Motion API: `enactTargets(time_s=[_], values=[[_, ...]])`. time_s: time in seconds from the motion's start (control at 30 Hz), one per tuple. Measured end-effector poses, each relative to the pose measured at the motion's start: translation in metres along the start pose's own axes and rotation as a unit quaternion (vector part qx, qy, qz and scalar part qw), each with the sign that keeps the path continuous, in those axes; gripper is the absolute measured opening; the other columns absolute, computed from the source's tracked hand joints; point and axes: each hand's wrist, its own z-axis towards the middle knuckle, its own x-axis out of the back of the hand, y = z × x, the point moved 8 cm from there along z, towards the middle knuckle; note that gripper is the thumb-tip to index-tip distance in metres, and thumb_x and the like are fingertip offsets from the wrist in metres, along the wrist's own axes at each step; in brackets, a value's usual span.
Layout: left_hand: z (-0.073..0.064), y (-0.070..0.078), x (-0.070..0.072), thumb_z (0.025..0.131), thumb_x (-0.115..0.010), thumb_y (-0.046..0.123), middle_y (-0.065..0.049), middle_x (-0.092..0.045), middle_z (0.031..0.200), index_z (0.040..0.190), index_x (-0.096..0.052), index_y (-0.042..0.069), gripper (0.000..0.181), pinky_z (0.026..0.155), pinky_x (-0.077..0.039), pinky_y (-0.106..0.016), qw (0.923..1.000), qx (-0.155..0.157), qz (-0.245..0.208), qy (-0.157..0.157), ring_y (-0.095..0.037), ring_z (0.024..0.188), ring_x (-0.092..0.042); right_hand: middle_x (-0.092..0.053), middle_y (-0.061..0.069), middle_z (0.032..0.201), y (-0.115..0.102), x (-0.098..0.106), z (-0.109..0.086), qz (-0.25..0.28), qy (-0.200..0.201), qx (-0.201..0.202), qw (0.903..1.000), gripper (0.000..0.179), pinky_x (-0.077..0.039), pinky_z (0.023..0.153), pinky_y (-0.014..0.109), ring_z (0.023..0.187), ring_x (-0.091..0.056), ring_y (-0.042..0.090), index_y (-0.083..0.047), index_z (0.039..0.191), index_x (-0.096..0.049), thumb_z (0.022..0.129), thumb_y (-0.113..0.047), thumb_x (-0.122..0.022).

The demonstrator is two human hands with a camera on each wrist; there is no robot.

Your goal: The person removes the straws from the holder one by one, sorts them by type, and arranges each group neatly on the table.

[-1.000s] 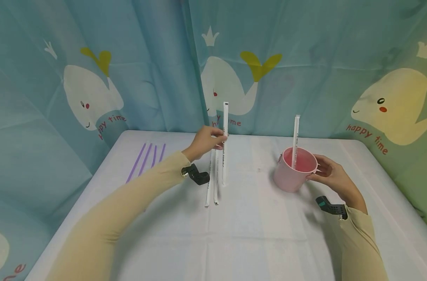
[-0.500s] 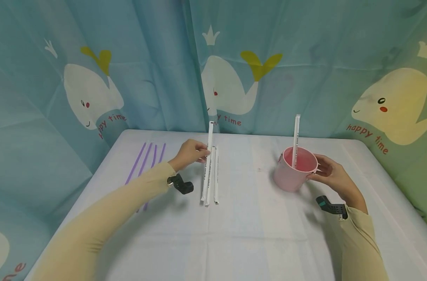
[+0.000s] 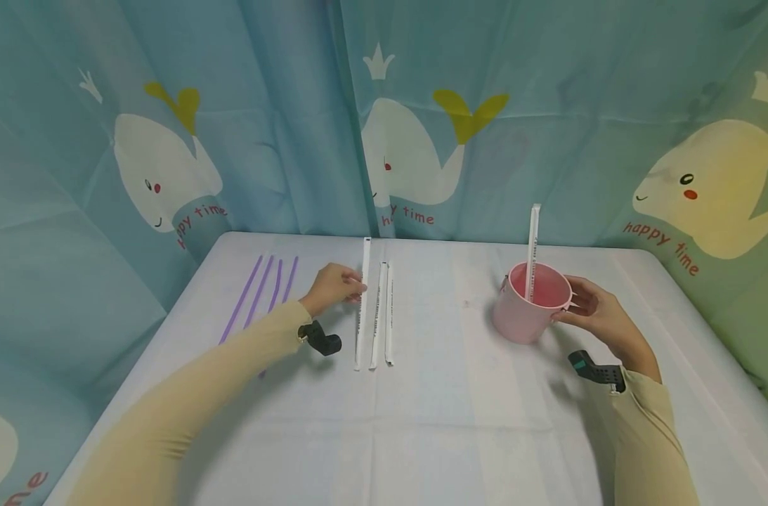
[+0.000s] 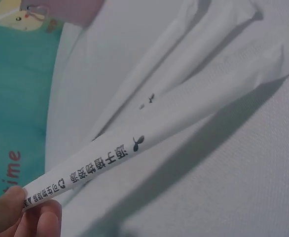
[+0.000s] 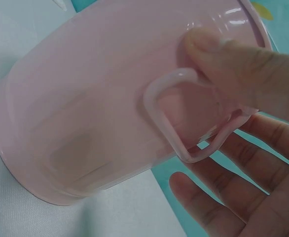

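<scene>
My left hand (image 3: 333, 288) pinches the upper part of a paper-wrapped straw (image 3: 361, 316) between thumb and fingers. The straw slants, its near end at the tabletop; dark printing shows along the wrapper (image 4: 102, 160) in the left wrist view. To its right, two more wrapped straws (image 3: 378, 320) lie side by side. Over at the right, a pink bucket (image 3: 519, 322) stands upright with one wrapped straw (image 3: 533, 239) leaning in it. My right hand (image 3: 595, 313) holds the bucket's right side near the rim, thumb against the wall by the small handle (image 5: 157, 106).
Several thin purple sticks (image 3: 241, 299) lie at the left of the white-covered table (image 3: 447, 422), partly hidden by the left sleeve. A teal curtain (image 3: 282, 126) printed with whales hangs behind the table and along its sides.
My left hand has moved left and lower with its wrapped straw, from over the other two to their left side. The right hand and bucket have stayed in place.
</scene>
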Motion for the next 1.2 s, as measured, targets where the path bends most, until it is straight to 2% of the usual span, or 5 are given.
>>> enactTargets(time_s=[0.37,0.67,0.87,1.13,1.2], values=[[0.008,-0.023,-0.004,0.085,-0.067,0.006,-0.02,-0.068,0.099,0.112,-0.062,-0.008,0.031,0.063,-0.055,-0.018,0.9994,0.021,0.015,0.024,-0.001,0.059,-0.058,-0.049,-0.015,0.122,0.0,0.0,0.0,0.01,-0.001,0.001,1.0,0.069,-0.045,0.081,0.002,0.102,-0.051,-0.016,0.003,0.137,-0.037,0.08,-0.009,-0.074],[0.009,-0.028,-0.011,0.083,-0.069,0.004,-0.019,-0.069,0.09,0.106,-0.065,-0.008,0.026,0.06,-0.056,-0.018,0.9983,0.034,-0.008,0.046,0.0,0.053,-0.057,-0.049,-0.018,0.12,0.002,0.0,0.001,0.008,-0.001,0.0,1.0,0.068,-0.045,0.082,0.002,0.102,-0.051,-0.017,0.002,0.137,-0.038,0.08,-0.01,-0.074],[0.008,-0.028,-0.014,0.082,-0.07,0.004,-0.02,-0.07,0.093,0.104,-0.066,-0.007,0.024,0.058,-0.055,-0.016,0.997,0.045,-0.013,0.061,0.0,0.053,-0.056,-0.048,-0.021,0.118,0.003,0.0,0.001,0.012,-0.003,-0.003,0.9999,0.068,-0.047,0.08,0.003,0.101,-0.052,-0.016,0.002,0.137,-0.037,0.081,-0.01,-0.073],[0.007,-0.027,-0.017,0.082,-0.07,0.005,-0.02,-0.07,0.094,0.105,-0.066,-0.005,0.025,0.058,-0.055,-0.017,0.9968,0.041,0.001,0.068,-0.003,0.057,-0.058,-0.052,0.006,0.128,0.001,0.0,0.0,-0.001,0.002,-0.001,1.0,0.068,-0.045,0.081,0.002,0.102,-0.051,-0.016,0.003,0.137,-0.038,0.08,-0.01,-0.074],[0.007,-0.027,-0.017,0.082,-0.07,0.004,-0.018,-0.069,0.092,0.104,-0.066,-0.005,0.025,0.058,-0.055,-0.017,0.9967,0.042,0.001,0.07,-0.004,0.058,-0.059,-0.052,0.006,0.128,0.001,0.0,0.0,-0.002,0.002,-0.001,1.0,0.069,-0.045,0.081,0.002,0.102,-0.051,-0.016,0.003,0.137,-0.038,0.08,-0.01,-0.074]])
